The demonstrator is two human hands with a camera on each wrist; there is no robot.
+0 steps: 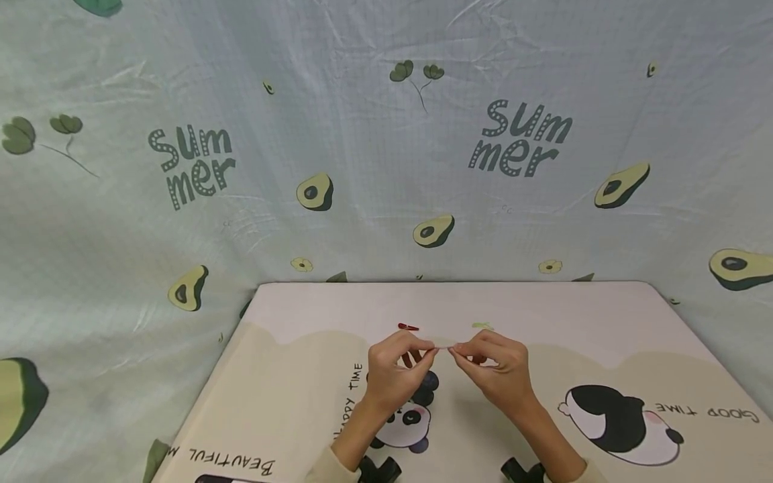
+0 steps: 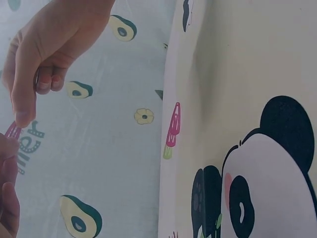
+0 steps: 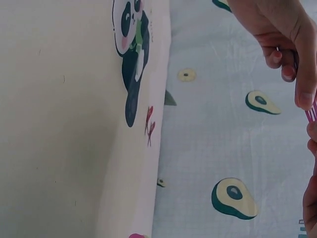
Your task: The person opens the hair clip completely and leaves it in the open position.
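Observation:
Both hands meet over the table, raised above its far part in the head view. My left hand [image 1: 389,376] pinches one end of a small pink snap hair clip [image 2: 13,130] between thumb and fingertips. The other end is pinched by my right hand [image 1: 501,369]; the clip [image 1: 443,347] spans the short gap between the fingertips. In the right wrist view the same clip [image 3: 311,113] shows at the right edge, partly covered by fingers. Beyond the left hand lie red hair clips [image 1: 408,327]. Pink and green hair clips [image 2: 172,130] lie beyond the right hand.
The table [image 1: 290,382] has a pale cover printed with a panda [image 1: 401,429], a dog [image 1: 628,426] and lettering. A curtain with avocado prints [image 1: 362,134] hangs behind its far edge. Black wrist mounts [image 1: 380,469] show at the bottom.

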